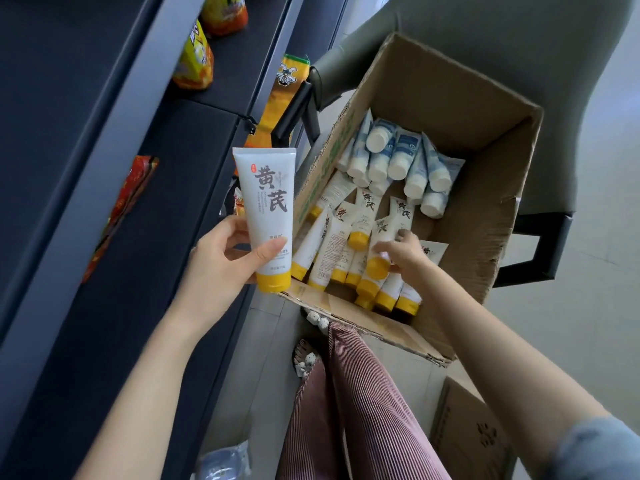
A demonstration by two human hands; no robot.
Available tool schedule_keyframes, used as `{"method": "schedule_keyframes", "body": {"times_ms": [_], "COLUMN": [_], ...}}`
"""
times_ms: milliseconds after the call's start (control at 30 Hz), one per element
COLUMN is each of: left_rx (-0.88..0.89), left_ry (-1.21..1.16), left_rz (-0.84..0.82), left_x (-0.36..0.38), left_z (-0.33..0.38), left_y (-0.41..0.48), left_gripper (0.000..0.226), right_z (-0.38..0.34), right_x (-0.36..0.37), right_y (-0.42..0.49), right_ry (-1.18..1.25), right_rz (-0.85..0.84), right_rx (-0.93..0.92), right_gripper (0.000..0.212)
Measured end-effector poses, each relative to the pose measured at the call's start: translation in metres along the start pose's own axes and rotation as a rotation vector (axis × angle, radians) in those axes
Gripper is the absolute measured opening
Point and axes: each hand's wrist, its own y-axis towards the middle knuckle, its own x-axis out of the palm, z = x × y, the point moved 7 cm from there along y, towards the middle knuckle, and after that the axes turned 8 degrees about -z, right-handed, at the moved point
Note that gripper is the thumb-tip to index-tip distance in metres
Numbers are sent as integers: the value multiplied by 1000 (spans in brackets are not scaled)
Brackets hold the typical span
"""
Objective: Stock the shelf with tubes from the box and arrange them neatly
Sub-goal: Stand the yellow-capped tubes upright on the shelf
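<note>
My left hand grips a white tube with a yellow cap, held cap-down between the dark shelf and the cardboard box. My right hand reaches into the box and its fingers curl round another yellow-capped tube lying on the pile. Several more yellow-capped tubes lie in the near half of the box. Several white-and-blue tubes with white caps fill the far half.
The box sits on a grey chair right of the shelf unit. Snack packets stand on the upper shelves and a red packet hangs at a shelf edge. A flat carton and a plastic bag lie on the floor near my feet.
</note>
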Motion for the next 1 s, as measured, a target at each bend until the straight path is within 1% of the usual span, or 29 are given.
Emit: {"method": "schedule_keyframes", "body": {"times_ms": [67, 100, 200, 233, 267, 367, 433, 533, 600, 667, 767, 867, 1000], "left_rx": [15, 23, 48, 54, 62, 83, 99, 141, 167, 189, 223, 260, 313], "left_ry": [-10, -10, -2, 7, 21, 66, 96, 137, 140, 133, 122, 136, 157], "left_rz": [15, 25, 50, 54, 55, 71, 90, 119, 138, 159, 203, 269, 338], "left_x": [-5, -8, -18, -20, -23, -32, -39, -48, -53, -56, -60, -66, -72], "left_z": [2, 3, 8, 11, 14, 25, 35, 53, 65, 77, 94, 112, 136], "left_y": [-3, -6, -16, -21, -26, -45, -61, -89, -110, -132, -166, -197, -236], "left_gripper": [34, 35, 37, 37, 38, 35, 34, 32, 32, 33, 36, 41, 38], "right_z": [5, 4, -9, -15, -23, -51, -70, -102, -122, -139, -161, -180, -198], "right_x": [-2, -1, 6, 9, 13, 21, 24, 30, 34, 35, 37, 41, 51], "right_y": [-10, -17, -45, -57, -70, -110, -138, -184, -215, -243, -284, -321, -360], "right_ry": [252, 372, 563, 616, 671, 770, 801, 697, 582, 465, 322, 254, 192], "right_rz": [-96, -159, -373, -434, -489, -590, -655, -792, -846, -845, -808, -772, -751], "right_rx": [30, 25, -52, -77, -102, -176, -223, -348, -451, -527, -616, -682, -736], "right_gripper": [71, 67, 31, 27, 29, 48, 51, 45, 49, 55, 54, 54, 46]}}
